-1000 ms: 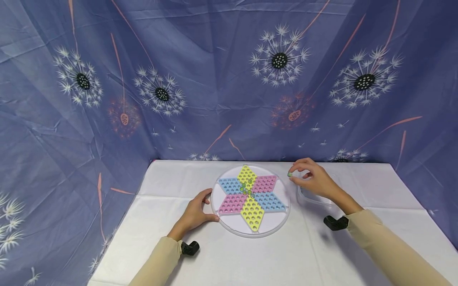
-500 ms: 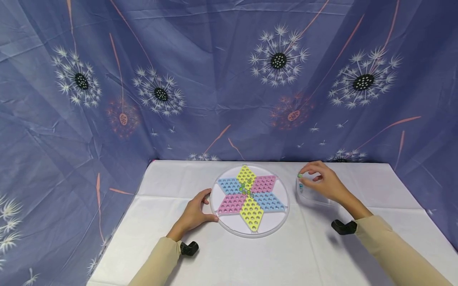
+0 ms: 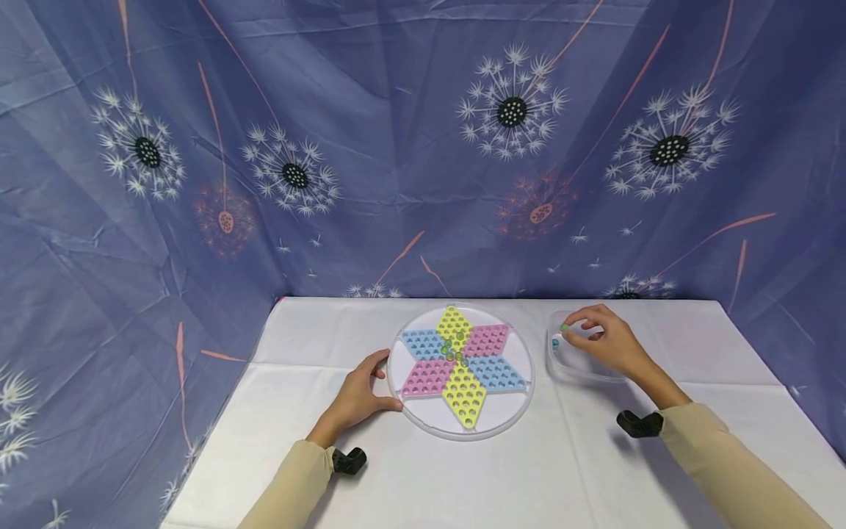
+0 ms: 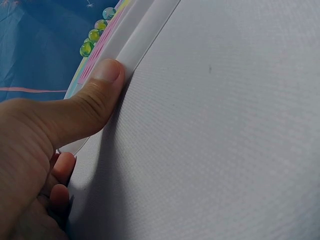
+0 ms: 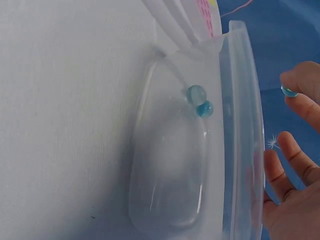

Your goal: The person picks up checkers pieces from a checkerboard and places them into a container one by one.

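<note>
The round Chinese checkers board [image 3: 423,416], with a yellow, pink and blue star of holes, lies flat on the table. My left hand [image 3: 357,397] holds its left rim, the thumb [image 4: 102,82] on the edge and the fingers curved along the side. Several glass marbles [image 3: 450,356] sit near the star's centre. Over a clear plastic box [image 3: 554,373] to the board's right, my right hand [image 3: 611,344] pinches a greenish marble [image 5: 288,92] between thumb and index finger, its other fingers loosely bent. Two bluish marbles [image 5: 197,94] lie in the box.
A white cloth [image 3: 489,485] covers the table. Behind and to the left hangs a blue curtain [image 3: 396,147] with a dandelion print, meeting the table's back edge. A dark wrist camera [image 3: 349,461] sticks out at each sleeve.
My right hand has moved right and slightly down, away from the board to above the plastic box, with the marble still pinched. The left hand and the board stay in place.
</note>
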The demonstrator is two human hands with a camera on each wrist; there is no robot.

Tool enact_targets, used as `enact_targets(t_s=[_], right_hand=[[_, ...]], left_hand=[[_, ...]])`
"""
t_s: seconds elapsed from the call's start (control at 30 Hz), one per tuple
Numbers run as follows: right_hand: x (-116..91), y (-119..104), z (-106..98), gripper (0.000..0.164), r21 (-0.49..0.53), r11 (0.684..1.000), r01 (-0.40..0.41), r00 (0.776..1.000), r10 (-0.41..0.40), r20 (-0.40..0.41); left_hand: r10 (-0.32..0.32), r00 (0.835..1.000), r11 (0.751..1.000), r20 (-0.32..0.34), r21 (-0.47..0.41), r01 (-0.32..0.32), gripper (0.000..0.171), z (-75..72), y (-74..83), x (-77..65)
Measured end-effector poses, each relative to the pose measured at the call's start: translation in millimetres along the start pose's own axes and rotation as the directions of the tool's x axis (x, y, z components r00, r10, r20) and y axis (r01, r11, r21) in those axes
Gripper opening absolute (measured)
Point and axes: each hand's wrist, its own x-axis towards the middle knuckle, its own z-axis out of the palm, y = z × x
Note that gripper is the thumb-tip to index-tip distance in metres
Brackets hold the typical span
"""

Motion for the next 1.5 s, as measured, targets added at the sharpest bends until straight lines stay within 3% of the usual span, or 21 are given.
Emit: enact_targets(t_s=[0.33,1.13,1.5], right_hand=[[3.4,10.3,1.3,0.018,-0.081,0.996,-0.033,0.997,0.038,0.066],[3.6,13.9,1.6,0.016,-0.083,0.996,-0.031,0.996,0.038,0.083],[2.5,17.4,3.1,0.043,-0.080,0.997,-0.020,0.997,0.026,0.070]], left_hand=[[0.001,1.000,1.000,0.000,0.001,-0.001,0.109,0.0,-1.4,-1.0],[-0.005,1.000,1.000,-0.001,0.024,0.005,0.109,-0.3,0.2,0.5],[-0.003,1.000,1.000,0.010,0.028,0.002,0.110,-1.1,1.1,0.8]])
